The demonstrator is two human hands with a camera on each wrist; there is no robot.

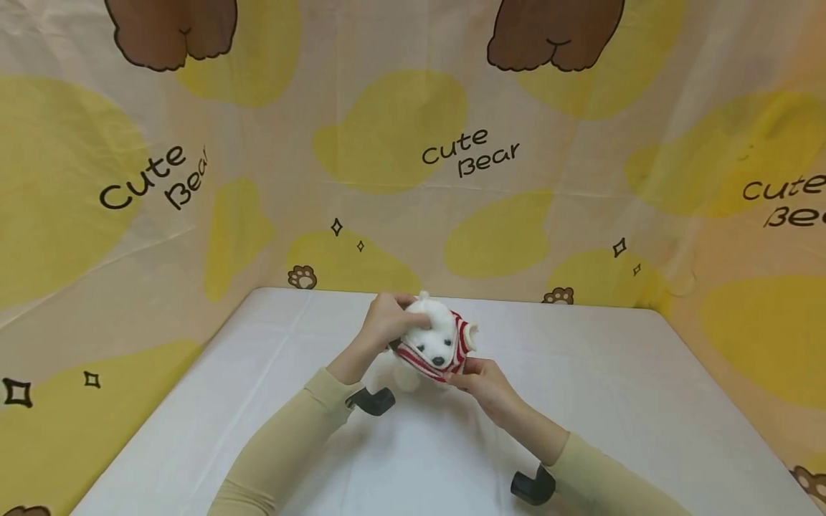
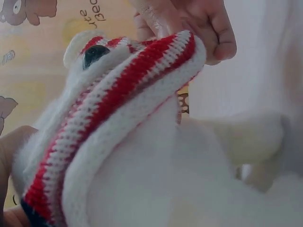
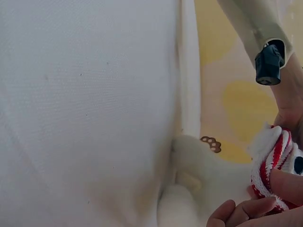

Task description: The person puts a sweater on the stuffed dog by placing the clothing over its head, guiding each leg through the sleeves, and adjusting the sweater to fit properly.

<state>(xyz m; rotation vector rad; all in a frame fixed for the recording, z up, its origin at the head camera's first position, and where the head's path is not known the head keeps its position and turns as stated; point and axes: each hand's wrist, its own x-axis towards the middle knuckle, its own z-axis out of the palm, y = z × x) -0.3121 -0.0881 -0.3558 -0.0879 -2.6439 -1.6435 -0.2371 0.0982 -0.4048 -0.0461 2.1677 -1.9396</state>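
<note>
A white plush bear (image 1: 434, 315) with black eyes and a dark nose is held over the middle of the table, face tilted downward. A red-and-white striped knit garment (image 1: 422, 362) wraps around its face. My left hand (image 1: 386, 321) grips the head from the left, thumb across the top. At the lower right, my right hand (image 1: 488, 387) pinches the garment's edge between thumb and fingers. The left wrist view shows the knit band (image 2: 118, 94) stretched towards the right hand (image 2: 203, 28). Below it, the plush's pale body (image 3: 208, 165) hangs in the right wrist view.
A white-covered table (image 1: 581, 387) extends around both hands. Behind it hangs a patterned cloth backdrop (image 1: 387, 143) with printed bears and lettering. Black bent pieces (image 1: 377, 401) stick out at both wrists, below the sleeves.
</note>
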